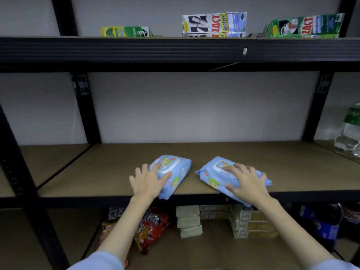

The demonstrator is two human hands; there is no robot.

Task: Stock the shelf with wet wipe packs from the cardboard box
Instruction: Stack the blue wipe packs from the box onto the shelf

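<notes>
two soft blue plastic wet wipe packs with cartoon print lie flat on the brown board of the middle shelf [253, 164], both at its front edge and apart from each other. the left wet wipe pack [173, 173] sits left of the board's centre, its near end projecting slightly past the front edge. the left hand [147, 181] rests on the left side of this pack with fingers spread and nearly straight, thumb across the top face; the hand is flat, not clenched. the right wet wipe pack [218, 175] lies right of centre, angled, with its near corner overhanging the black front rail. the right hand [246, 182] lies palm-down on top of it, fingers splayed and only slightly bent, pressing rather than grasping. both forearms show light blue sleeves at the bottom of the view. the cardboard box is not in view. on the upper shelf stand a green toothpaste carton [124, 32], stacked black-and-white toothpaste cartons [214, 23] and a tilted green-and-white carton [303, 26]. at the right edge of the middle shelf stand clear plastic bottles [350, 131]. on the lower shelf lie red snack bags [153, 228], stacked small olive boxes [189, 221] and dark soda bottles [323, 223].
</notes>
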